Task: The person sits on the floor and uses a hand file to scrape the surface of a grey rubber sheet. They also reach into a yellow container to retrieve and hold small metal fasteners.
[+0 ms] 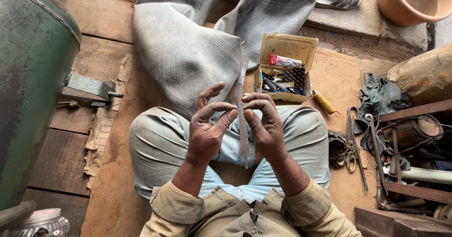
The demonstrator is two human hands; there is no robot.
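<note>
Left hand (205, 129): fingers pinch the strip (243, 124), steadying it upright.
Right hand (266, 124): pinches it opposite.
Box (286, 67): open, near.

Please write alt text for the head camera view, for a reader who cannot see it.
A seated, cross-legged person's left hand and right hand pinch a narrow grey strip upright between the fingertips. A grey rubber sheet and an open yellow box lie ahead, with scissors and tools at right.

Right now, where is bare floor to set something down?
Bare boards lie between the green tank and the left knee; a smaller patch lies between the open yellow box and the rags. The right side, around the scissors, is crowded.
</note>
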